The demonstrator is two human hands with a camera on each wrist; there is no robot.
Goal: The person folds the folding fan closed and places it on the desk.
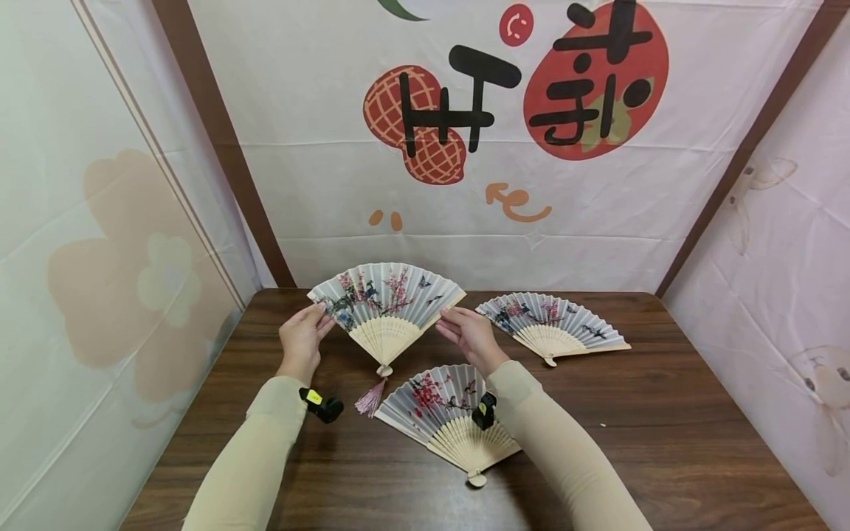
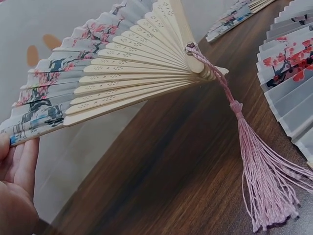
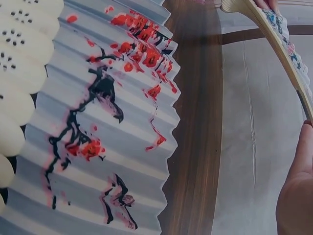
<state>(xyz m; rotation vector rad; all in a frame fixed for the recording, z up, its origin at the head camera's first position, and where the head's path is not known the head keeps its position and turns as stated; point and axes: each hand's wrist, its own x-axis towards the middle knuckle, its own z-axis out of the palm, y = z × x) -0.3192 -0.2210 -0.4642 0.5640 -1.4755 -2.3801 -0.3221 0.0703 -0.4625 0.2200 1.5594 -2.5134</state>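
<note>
- Both hands, the left hand (image 1: 302, 339) and the right hand (image 1: 470, 335), pinch the outer edges of an open fan (image 1: 385, 306), upright above the counter (image 1: 664, 413).
- Three fans in all: one lying near (image 1: 441, 417), one far right (image 1: 551, 328).
- One pink tassel (image 1: 369, 398) hangs from the held fan.

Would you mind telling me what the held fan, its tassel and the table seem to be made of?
Held fan: pale ribs, probably bamboo or light wood, matte with tiny pierced holes; the pleated, printed leaf looks like paper or thin fabric. Tassel: pink thread strands on a twisted cord. Table: dark wood or wood-look laminate, with visible grain and a slight sheen.
</note>
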